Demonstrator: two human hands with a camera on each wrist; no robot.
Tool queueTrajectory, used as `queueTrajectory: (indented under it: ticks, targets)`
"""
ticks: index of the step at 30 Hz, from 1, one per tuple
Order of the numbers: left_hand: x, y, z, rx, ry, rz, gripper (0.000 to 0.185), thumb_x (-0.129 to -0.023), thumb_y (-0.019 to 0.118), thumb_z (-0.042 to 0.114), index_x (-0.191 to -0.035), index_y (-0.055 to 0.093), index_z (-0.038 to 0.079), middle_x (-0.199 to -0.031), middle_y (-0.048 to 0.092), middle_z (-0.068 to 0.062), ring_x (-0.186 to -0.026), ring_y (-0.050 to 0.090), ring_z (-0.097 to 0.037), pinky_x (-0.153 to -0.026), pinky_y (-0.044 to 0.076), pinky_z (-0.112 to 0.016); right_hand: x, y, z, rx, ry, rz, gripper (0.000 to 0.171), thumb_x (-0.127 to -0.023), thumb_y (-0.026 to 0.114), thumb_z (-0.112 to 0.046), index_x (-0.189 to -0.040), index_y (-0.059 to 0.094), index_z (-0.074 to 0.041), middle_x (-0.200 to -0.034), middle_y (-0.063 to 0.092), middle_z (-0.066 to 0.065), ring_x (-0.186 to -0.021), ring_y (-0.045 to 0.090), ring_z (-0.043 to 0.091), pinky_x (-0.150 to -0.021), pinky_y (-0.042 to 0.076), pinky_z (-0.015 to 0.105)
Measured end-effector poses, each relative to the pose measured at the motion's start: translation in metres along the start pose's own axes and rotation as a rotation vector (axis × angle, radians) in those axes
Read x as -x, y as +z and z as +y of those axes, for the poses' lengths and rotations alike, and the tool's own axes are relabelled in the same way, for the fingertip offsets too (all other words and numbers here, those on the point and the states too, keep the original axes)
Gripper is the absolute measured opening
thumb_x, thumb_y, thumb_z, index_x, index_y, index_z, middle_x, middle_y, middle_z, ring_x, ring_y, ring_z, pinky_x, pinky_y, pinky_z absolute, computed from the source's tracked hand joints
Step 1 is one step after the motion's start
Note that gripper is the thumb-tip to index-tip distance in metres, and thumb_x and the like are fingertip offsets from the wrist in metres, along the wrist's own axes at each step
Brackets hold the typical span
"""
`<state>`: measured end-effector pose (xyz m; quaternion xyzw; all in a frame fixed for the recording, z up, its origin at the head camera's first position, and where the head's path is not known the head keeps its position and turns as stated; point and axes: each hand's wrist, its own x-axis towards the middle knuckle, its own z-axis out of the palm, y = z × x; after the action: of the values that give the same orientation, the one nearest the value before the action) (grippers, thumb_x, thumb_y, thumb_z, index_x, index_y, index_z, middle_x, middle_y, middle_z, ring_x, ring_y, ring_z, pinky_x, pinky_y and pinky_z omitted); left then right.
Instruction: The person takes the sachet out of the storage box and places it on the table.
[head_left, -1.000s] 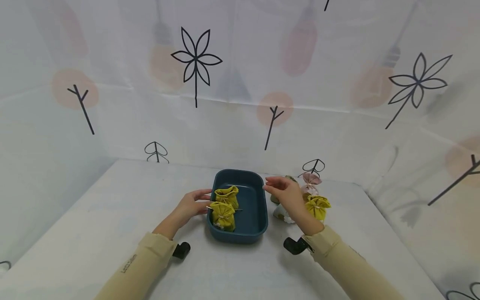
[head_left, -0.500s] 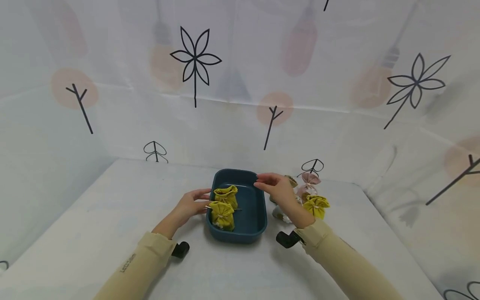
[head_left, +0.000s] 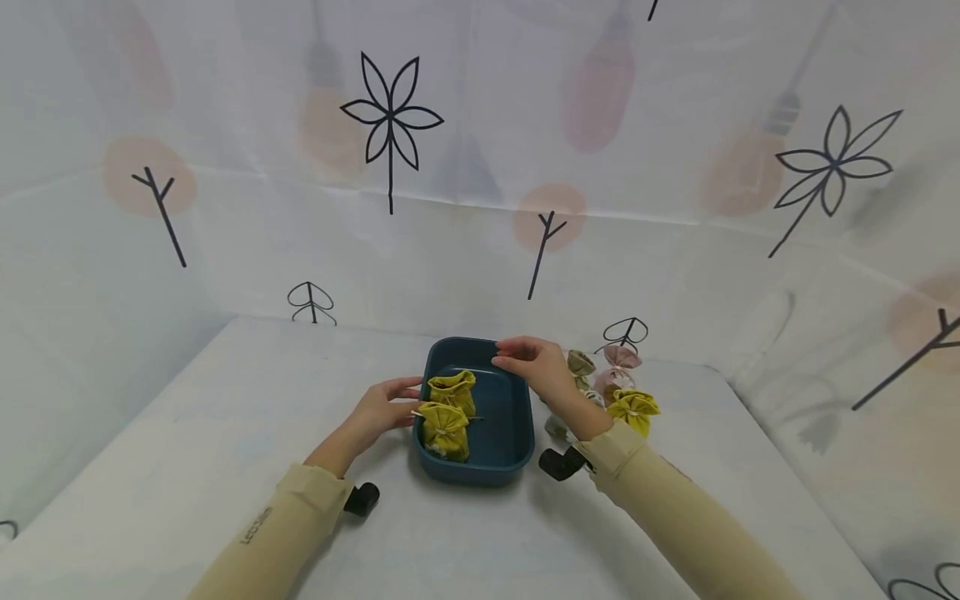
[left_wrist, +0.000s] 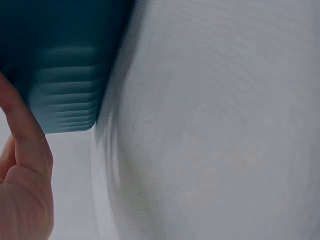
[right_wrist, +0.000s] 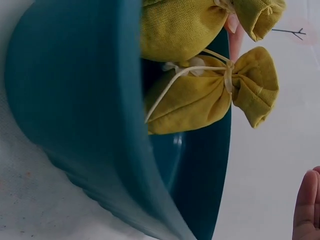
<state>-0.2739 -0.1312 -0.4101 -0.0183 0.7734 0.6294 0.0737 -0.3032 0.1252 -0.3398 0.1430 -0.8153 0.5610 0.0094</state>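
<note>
Right hand (head_left: 536, 367) hovering over the far right part of the tray (head_left: 517, 454), fingers loosely extended leftward, holding nothing, touching nothing that can be seen. Just below and to its left, inside the tray: two yellow pouches (head_left: 450, 412), one behind the other along the tray's left wall, the near one (right_wrist: 210, 97) tied at the neck with a pale cord, the far one (right_wrist: 185, 25) just beyond it and touching it. Free floor of the tray directly under the hand; long axis of the tray running away from the body, so the open space lies right of the pouches all along that axis.

Left hand (head_left: 382, 408) resting flat-fingered against the outside of the tray's left wall, thumb on the rim beside the pouches; fingers straight rather than curled round anything, seen pressed to the ribbed blue wall (left_wrist: 60, 90) in the wrist view.

Behind and right of the right hand, on the table (head_left: 225, 400): a third yellow pouch (head_left: 633, 410), a pink one (head_left: 618, 360), an olive-beige one (head_left: 580, 363), and a pale one (head_left: 557, 427) partly hidden by the wrist. Right hand clearly the nearer to these four; left hand the nearer to the two in the tray.

Count: one tray, three yellow pouches, one pink, one olive-beige, one pale.
</note>
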Motion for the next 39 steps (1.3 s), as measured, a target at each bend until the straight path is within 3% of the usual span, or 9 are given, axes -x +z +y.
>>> queueTrajectory:
  ticks: [8, 13, 22, 27, 33, 39]
  targets:
    - [0.001, 0.0, 0.002, -0.002, -0.01, -0.001, 0.047, -0.089, 0.063, 0.008, -0.134, 0.05, 0.01, -0.123, 0.054, -0.017, -0.086, 0.062, -0.017, -0.075, 0.054, -0.031, -0.011, 0.005, -0.005, -0.014, 0.006, -0.066, 0.035, -0.082, 0.072, -0.021, -0.113, 0.066, -0.005, -0.106, 0.065, 0.011, -0.096, 0.059, 0.021, -0.085, 0.049, 0.038]
    - [0.001, 0.0, 0.001, 0.007, -0.002, -0.007, 0.047, -0.089, 0.063, 0.007, -0.134, 0.05, 0.009, -0.122, 0.054, -0.017, -0.087, 0.062, -0.017, -0.075, 0.054, -0.032, -0.018, 0.009, -0.005, -0.029, 0.015, -0.165, 0.036, -0.082, 0.073, -0.017, -0.114, 0.064, -0.003, -0.115, 0.061, 0.018, -0.098, 0.06, 0.021, -0.087, 0.049, 0.036]
    - [-0.001, 0.0, 0.0, 0.0, 0.0, -0.006, 0.047, -0.088, 0.063, 0.008, -0.134, 0.051, 0.009, -0.122, 0.054, -0.017, -0.086, 0.063, -0.017, -0.075, 0.054, -0.032, -0.028, 0.017, -0.004, 0.024, -0.023, -0.371, 0.036, -0.081, 0.072, -0.011, -0.115, 0.063, -0.002, -0.111, 0.063, 0.01, -0.099, 0.059, 0.021, -0.087, 0.049, 0.034]
    - [-0.002, 0.001, -0.002, 0.003, 0.002, -0.005, 0.047, -0.089, 0.063, 0.007, -0.134, 0.051, 0.009, -0.122, 0.054, -0.017, -0.087, 0.063, -0.018, -0.075, 0.054, -0.032, -0.03, 0.02, -0.001, 0.02, -0.028, -0.455, 0.038, -0.082, 0.071, -0.006, -0.118, 0.06, 0.003, -0.115, 0.061, 0.015, -0.102, 0.058, 0.023, -0.088, 0.049, 0.035]
    - [-0.002, 0.001, -0.001, 0.005, -0.014, 0.009, 0.047, -0.088, 0.064, 0.006, -0.133, 0.052, 0.011, -0.12, 0.055, -0.015, -0.087, 0.063, -0.018, -0.075, 0.054, -0.032, -0.031, 0.023, 0.002, 0.073, -0.012, -0.491, 0.042, -0.081, 0.072, -0.006, -0.119, 0.059, 0.006, -0.112, 0.062, 0.013, -0.102, 0.057, 0.022, -0.092, 0.046, 0.036]
    - [-0.001, 0.001, -0.002, 0.002, -0.014, 0.009, 0.047, -0.088, 0.064, 0.007, -0.133, 0.052, 0.011, -0.12, 0.055, -0.015, -0.086, 0.063, -0.018, -0.075, 0.054, -0.031, -0.028, 0.028, -0.001, 0.125, 0.001, -0.479, 0.032, -0.082, 0.071, -0.009, -0.111, 0.065, 0.001, -0.104, 0.065, 0.005, -0.098, 0.057, 0.02, -0.091, 0.046, 0.037]
